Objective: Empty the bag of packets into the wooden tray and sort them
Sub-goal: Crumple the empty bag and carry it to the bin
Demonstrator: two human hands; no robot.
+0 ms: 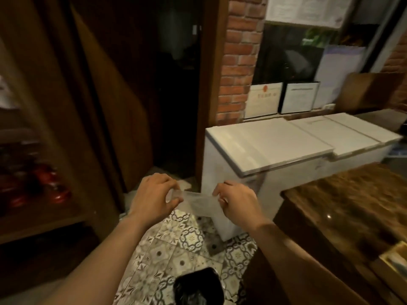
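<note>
Head view
Left hand (154, 195): raised in front of the body over the tiled floor, fingers curled, thumb and fingertips pinched on the left end of a clear plastic bag (198, 204).
Left grip: closed on the bag's edge, with only thin film between thumb and forefinger.
Right hand (236, 202): level with the left and a little apart from it, knuckles up, fingers folded over the right end of the same bag.
Right grip: closed on the bag; the fingertips are tucked under, so the exact pinch is hidden.
Clear plastic bag: stretched between the two hands, its body hanging down and slightly right below them; it is blurred and see-through, and I cannot tell whether anything is inside it.
Wooden tray (395, 258): only a pale corner shows at the right edge, resting on the dark wooden bench (343, 208), well apart from the hands; its contents are too blurred to read.
Chest freezer (271, 148): white, lids shut, beyond the hands and beside the bench.
Tiled floor (176, 245): patterned tiles directly below the bag.
Black bin bag (197, 287): dark, glossy, at the bottom edge below the hands.
Brick pillar (239, 58): behind the freezer, framed papers leaning next to it.
</note>
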